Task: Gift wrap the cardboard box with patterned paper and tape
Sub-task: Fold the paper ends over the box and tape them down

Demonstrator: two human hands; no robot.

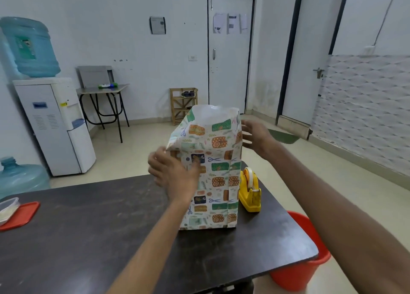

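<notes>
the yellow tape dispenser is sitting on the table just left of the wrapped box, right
Not quite. The head view shows the yellow tape dispenser sitting on the table just right of the wrapped box, not left of it.

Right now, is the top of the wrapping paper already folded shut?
No, the patterned paper stands open at the top, its white inside showing.

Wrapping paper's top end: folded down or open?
Open. The patterned paper stands as an upright tube, white inside showing on top; the left hand touches its side, the right hand hovers open beside it.
</notes>
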